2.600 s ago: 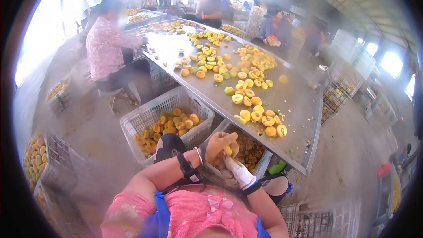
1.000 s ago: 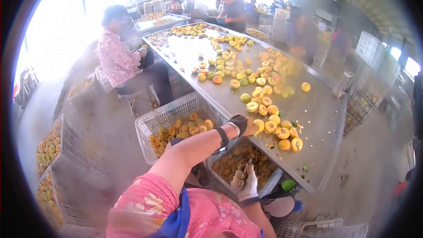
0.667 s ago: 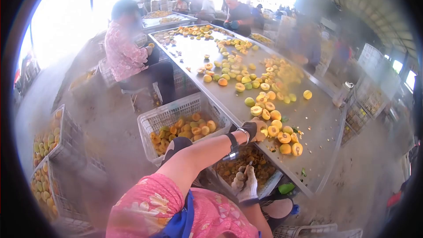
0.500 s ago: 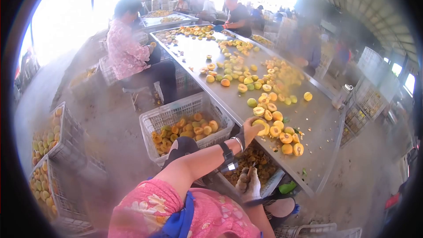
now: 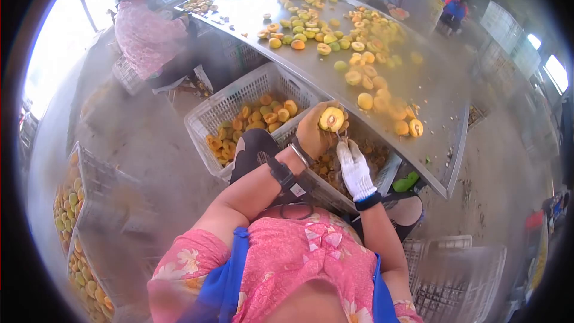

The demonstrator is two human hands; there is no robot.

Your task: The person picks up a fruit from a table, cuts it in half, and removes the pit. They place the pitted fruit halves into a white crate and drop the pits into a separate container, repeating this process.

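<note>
In my left hand (image 5: 312,134) is a halved yellow peach (image 5: 331,119), its cut face and brown stone turned up toward me. My right hand (image 5: 354,170), in a white glove, is closed just below and to the right of the fruit. A thin metal tool (image 5: 339,136) sticks up from its fingers toward the peach half; the handle is hidden. Beneath both hands stands a crate of dark scraps (image 5: 326,170), partly covered by my arms. More peach halves (image 5: 366,101) lie on the metal table (image 5: 418,161) just beyond.
Left of my knee stands a white crate (image 5: 200,128) of peach halves. Other fruit crates (image 5: 89,203) are stacked at the far left. White crates (image 5: 454,275) stand at lower right. A person in a pink patterned top (image 5: 146,39) sits across the table's left side.
My left hand has come back from the table edge with a peach half. My right hand has risen from the scrap crate to meet it. The view has tilted downward.
</note>
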